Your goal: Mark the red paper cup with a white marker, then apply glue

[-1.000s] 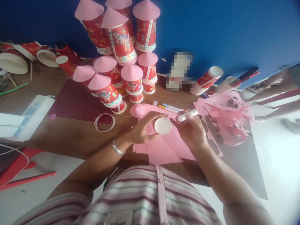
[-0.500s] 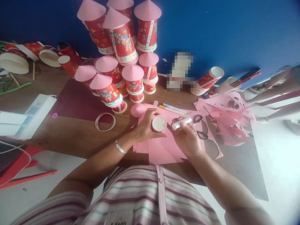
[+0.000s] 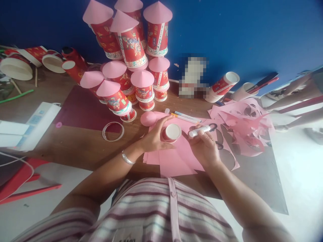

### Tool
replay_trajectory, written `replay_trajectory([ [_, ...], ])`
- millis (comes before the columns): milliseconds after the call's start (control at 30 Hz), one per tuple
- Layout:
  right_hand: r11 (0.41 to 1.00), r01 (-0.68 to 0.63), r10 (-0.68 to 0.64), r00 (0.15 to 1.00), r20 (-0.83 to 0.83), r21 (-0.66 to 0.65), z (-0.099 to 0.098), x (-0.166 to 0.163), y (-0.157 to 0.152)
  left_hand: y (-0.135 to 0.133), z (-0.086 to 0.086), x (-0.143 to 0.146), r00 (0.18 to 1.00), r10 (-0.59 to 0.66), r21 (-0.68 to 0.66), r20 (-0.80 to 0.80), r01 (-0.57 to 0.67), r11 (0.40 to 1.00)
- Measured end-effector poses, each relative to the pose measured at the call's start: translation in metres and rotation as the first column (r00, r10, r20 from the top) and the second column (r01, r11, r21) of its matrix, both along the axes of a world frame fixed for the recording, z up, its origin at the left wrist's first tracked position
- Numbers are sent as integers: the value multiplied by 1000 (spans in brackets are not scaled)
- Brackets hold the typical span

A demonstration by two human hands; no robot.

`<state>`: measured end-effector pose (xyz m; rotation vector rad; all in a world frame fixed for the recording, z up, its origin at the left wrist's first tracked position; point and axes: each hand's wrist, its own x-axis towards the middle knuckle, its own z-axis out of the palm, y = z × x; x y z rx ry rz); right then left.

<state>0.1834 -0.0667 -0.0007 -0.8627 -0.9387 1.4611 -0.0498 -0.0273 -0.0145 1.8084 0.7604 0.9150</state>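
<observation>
My left hand (image 3: 153, 137) is wrapped round a red paper cup (image 3: 172, 132) turned so its white bottom faces me. My right hand (image 3: 205, 148) grips a white glue stick (image 3: 199, 130) just right of the cup. Both hands hover over a stack of pink paper sheets (image 3: 174, 158) on the wooden table (image 3: 83, 148). A pink paper cone (image 3: 148, 118) lies just beyond my left hand. Black-handled scissors (image 3: 214, 127) sit behind the glue stick.
A pile of red cups topped with pink cones (image 3: 131, 64) stands at the back. Pens (image 3: 185, 116), a cut paper ring (image 3: 113, 131), pink paper scraps (image 3: 246, 124), loose cups (image 3: 222, 86) and white boxes (image 3: 30, 126) lie around. A blue wall rises behind.
The cup tilted so its red side shows, and shifted slightly right. My right hand turned the glue stick a little and stayed close beside the cup.
</observation>
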Motion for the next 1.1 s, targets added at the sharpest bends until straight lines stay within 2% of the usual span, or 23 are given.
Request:
replay_trajectory([
  [100,998,6,-11,996,-83,-61,-2,-3,-2,-2,-6,4,987,142,37,-72,-139,990],
  [200,992,27,-45,987,-152,-120,-1,-5,-3,-4,-4,6,975,202,17,-93,-201,979],
  [367,980,41,-70,987,-145,-196,9,-6,-3,-4,10,5,987,155,-65,-42,-158,985],
  [467,974,71,-98,988,-121,-214,14,-7,-3,-3,12,3,996,89,-44,-33,-90,995],
  [567,975,107,-123,990,-73,-193,17,-8,-2,-3,10,3,998,57,21,-31,-56,998],
  [700,974,158,-155,987,29,-162,18,-6,1,-3,5,4,992,79,74,-96,-72,995],
  [867,969,234,-217,961,172,-82,19,-3,3,-4,5,6,972,147,66,-184,-137,988],
  [1100,968,237,-252,904,345,87,22,-4,6,-3,8,6,963,150,50,-224,-142,989],
])
